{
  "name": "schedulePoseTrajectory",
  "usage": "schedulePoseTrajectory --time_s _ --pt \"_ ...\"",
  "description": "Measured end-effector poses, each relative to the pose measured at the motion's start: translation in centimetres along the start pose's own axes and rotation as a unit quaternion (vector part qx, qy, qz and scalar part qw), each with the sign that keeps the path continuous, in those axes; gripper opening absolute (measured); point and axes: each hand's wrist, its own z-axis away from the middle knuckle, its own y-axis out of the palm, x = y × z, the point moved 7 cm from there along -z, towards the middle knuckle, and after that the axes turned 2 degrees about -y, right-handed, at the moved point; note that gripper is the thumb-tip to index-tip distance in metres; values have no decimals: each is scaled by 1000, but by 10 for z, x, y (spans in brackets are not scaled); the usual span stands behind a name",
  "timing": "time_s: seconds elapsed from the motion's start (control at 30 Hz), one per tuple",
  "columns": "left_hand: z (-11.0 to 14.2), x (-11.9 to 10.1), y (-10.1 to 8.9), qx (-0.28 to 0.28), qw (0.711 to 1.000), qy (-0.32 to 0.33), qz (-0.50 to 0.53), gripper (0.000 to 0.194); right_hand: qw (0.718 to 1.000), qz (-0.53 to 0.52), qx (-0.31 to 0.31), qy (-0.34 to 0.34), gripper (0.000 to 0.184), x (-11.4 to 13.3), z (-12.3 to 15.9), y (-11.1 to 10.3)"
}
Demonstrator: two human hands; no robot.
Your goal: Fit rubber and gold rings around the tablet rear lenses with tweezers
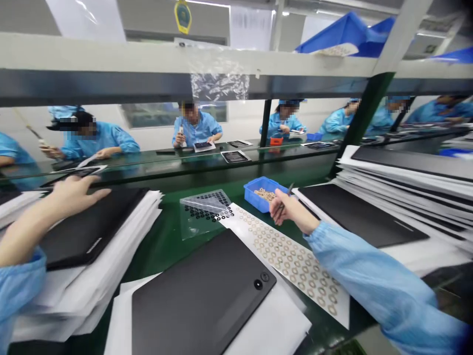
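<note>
My left hand (pixel 74 195) lies flat, fingers stretched out, on the far end of a black tablet back cover (pixel 88 227) that tops a stack of white sheets at the left. My right hand (pixel 286 209) is closed on thin tweezers (pixel 287 193), held over the far end of a white sheet of small tan rings (pixel 291 256). In front of me lies another black tablet back cover (pixel 199 296) with two camera holes (pixel 260 281), resting on white sheets.
A small blue tray (pixel 258 190) of tan parts stands just beyond my right hand. A clear film with black rings (pixel 205 209) lies mid-table. Stacks of covers and white sheets (pixel 406 182) rise at the right. Several people in blue coats work across the far bench.
</note>
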Motion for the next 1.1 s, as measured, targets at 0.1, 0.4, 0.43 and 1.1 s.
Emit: schedulePoseTrajectory --time_s 0.1,0.4,0.43,1.1 --pt "26 -121 32 124 963 209 113 55 999 -8 17 38 54 -15 -3 17" --pt "88 -315 146 204 880 376 205 25 998 -9 58 -32 22 -26 -34 50" --pt "89 -316 149 201 880 376 209 24 998 -9 60 -34 22 -28 -35 50" --pt "108 -321 146 263 843 405 237 36 993 57 -58 -85 23 -55 -13 30"
